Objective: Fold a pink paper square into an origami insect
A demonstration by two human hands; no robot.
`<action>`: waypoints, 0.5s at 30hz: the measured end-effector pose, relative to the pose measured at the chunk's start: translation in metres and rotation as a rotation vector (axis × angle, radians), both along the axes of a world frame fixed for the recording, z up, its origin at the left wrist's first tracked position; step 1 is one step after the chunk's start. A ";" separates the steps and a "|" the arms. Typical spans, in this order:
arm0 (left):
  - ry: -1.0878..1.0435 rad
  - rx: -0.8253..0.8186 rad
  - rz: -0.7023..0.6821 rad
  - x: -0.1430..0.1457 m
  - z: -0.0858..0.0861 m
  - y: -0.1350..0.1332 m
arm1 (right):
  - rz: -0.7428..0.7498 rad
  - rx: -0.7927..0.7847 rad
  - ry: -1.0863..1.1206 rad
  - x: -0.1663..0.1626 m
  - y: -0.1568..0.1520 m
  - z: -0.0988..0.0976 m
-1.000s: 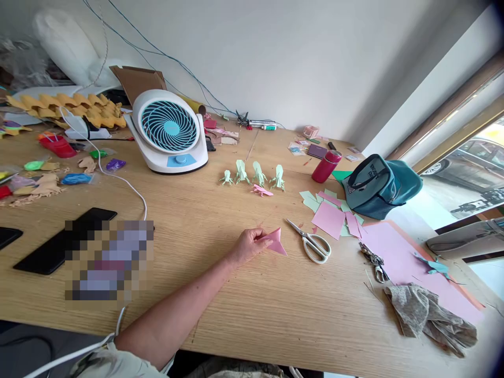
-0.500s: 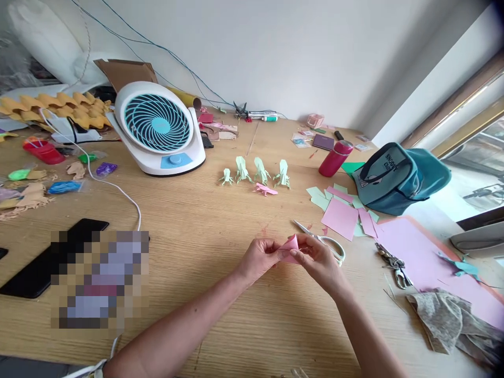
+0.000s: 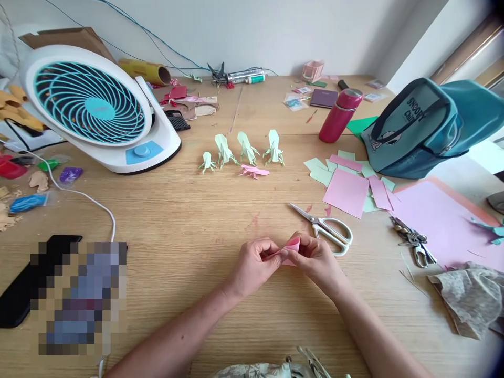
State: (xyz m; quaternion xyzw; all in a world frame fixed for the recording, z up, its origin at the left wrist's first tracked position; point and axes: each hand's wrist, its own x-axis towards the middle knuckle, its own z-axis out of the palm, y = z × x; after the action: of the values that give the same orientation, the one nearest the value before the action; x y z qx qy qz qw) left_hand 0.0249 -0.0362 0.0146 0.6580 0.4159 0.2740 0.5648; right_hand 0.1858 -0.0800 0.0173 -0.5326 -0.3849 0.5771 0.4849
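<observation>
A small folded piece of pink paper (image 3: 292, 245) is pinched between my two hands over the table's front middle. My left hand (image 3: 258, 261) grips its left side, thumb and fingers closed. On its right side my right hand (image 3: 315, 258) holds it with thumb and fingertips, which hide part of the folds. Just behind the right hand lies a pair of white-handled scissors (image 3: 334, 233), blades pointing back and left. Farther back stand several pale green folded-paper insects (image 3: 247, 149), with one pink folded-paper insect (image 3: 254, 171) in front of them.
A white fan (image 3: 153, 152) stands at the left, near a white cable (image 3: 88, 195) and a black phone-like slab (image 3: 23, 294). To the right are pink and green paper sheets (image 3: 346, 192), a red flask (image 3: 339, 116), a teal bag (image 3: 417, 136), keys (image 3: 413, 239) and a crumpled cloth (image 3: 470, 299).
My view has tilted down and come closer to the table. Both hands still pinch the pink paper; its raised flap now looks lower and more folded over.
</observation>
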 end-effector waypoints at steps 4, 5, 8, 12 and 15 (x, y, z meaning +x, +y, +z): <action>0.033 0.029 0.000 -0.001 -0.003 0.000 | -0.015 0.056 -0.136 0.004 -0.001 -0.001; 0.042 0.030 0.002 -0.001 -0.003 0.000 | -0.017 0.056 -0.157 0.005 0.000 -0.001; 0.060 0.021 0.004 -0.002 -0.002 0.000 | -0.036 0.019 -0.121 0.006 0.002 0.000; 0.058 0.026 0.008 -0.002 0.001 0.000 | -0.080 -0.044 -0.031 0.008 0.004 0.000; 0.054 0.028 -0.006 -0.003 0.002 0.001 | -0.077 -0.036 -0.030 0.008 0.003 0.000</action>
State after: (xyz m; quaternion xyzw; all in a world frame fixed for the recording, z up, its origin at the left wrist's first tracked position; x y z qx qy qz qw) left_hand 0.0217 -0.0353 0.0163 0.6743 0.4252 0.2603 0.5447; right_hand 0.1941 -0.0770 0.0169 -0.5640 -0.3610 0.5570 0.4913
